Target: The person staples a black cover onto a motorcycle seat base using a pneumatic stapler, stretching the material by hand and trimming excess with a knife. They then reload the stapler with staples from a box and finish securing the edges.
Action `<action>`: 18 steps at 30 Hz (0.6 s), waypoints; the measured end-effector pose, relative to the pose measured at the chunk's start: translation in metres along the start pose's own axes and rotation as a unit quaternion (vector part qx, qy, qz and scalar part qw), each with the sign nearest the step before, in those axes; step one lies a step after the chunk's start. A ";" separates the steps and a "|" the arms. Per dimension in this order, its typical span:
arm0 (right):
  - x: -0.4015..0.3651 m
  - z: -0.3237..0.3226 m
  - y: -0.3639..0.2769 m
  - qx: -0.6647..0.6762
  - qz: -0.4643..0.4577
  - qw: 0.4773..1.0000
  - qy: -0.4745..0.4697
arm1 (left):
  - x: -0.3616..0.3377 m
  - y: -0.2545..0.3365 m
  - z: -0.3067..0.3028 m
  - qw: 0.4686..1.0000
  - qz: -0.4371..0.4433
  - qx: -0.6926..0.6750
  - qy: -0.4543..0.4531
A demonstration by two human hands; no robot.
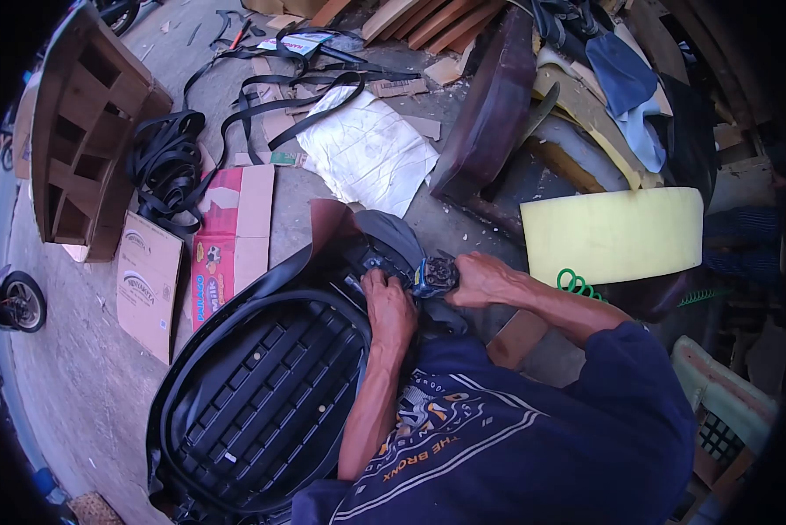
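The right hand (480, 278) grips the tool (435, 276); the left hand (390, 306), its grip unclear, touches the seat (275, 385), likely stiff, best held by its rim.

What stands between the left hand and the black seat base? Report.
Nothing visible: the left hand reaches over the edge of the seat base. The tool in the right hand is off to its side.
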State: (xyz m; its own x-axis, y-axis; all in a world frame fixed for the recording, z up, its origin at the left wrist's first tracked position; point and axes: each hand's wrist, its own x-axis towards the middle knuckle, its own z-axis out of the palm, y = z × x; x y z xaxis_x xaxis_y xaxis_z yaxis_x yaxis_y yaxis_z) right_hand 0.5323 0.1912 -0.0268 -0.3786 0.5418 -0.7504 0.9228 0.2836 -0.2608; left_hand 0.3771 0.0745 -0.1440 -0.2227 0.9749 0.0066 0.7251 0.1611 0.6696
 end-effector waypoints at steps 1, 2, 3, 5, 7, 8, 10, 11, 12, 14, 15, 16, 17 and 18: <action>-0.009 -0.003 0.004 0.067 -0.010 0.997 0.037 | 0.001 0.000 0.001 1.000 -0.008 -0.008 -0.014; -0.018 -0.004 0.010 0.132 -0.020 0.988 0.075 | 0.008 0.005 -0.007 1.000 -0.002 -0.007 -0.010; -0.025 0.001 0.018 0.132 -0.021 0.988 0.076 | 0.014 0.009 -0.014 1.000 -0.016 -0.021 -0.002; -0.029 0.017 0.039 0.217 -0.047 0.959 0.177 | 0.034 0.010 -0.022 0.999 -0.032 -0.036 0.014; -0.031 0.038 0.053 0.259 -0.065 0.943 0.199 | 0.059 0.002 -0.030 0.996 -0.053 -0.043 0.052; -0.034 0.048 0.057 0.258 -0.057 0.937 0.231 | 0.068 0.004 -0.044 0.997 -0.065 -0.047 0.005; -0.037 0.066 0.063 0.247 -0.021 0.934 0.256 | 0.062 0.019 -0.085 0.995 -0.035 -0.092 0.026; -0.041 0.071 0.063 0.250 -0.020 0.935 0.250 | 0.052 0.027 -0.103 0.989 -0.011 -0.142 0.046; -0.046 0.076 0.062 0.247 -0.018 0.930 0.271 | 0.033 0.030 -0.120 0.995 0.017 -0.046 0.089; -0.050 0.089 0.067 0.251 -0.016 0.926 0.282 | -0.022 0.030 -0.138 0.990 0.039 0.055 0.121; -0.048 0.094 0.074 0.270 -0.029 0.917 0.292 | -0.047 0.028 -0.143 0.999 -0.006 -0.013 0.046; -0.049 0.102 0.076 0.291 -0.040 0.908 0.297 | -0.066 0.026 -0.148 0.995 -0.055 -0.079 -0.031; -0.050 0.106 0.075 0.293 -0.041 0.910 0.289 | -0.078 0.023 -0.137 0.998 -0.024 -0.036 -0.043; -0.048 0.102 0.075 0.271 -0.012 0.922 0.276 | -0.083 0.024 -0.121 0.995 -0.057 -0.082 -0.020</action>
State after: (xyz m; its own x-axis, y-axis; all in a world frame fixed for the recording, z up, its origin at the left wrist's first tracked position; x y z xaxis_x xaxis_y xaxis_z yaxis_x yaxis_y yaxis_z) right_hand 0.6272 0.1058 -0.0720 -0.2408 0.9029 -0.3560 0.7566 -0.0551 -0.6516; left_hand 0.3340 -0.0209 -0.0391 -0.2693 0.9575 -0.1032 0.5795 0.2467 0.7767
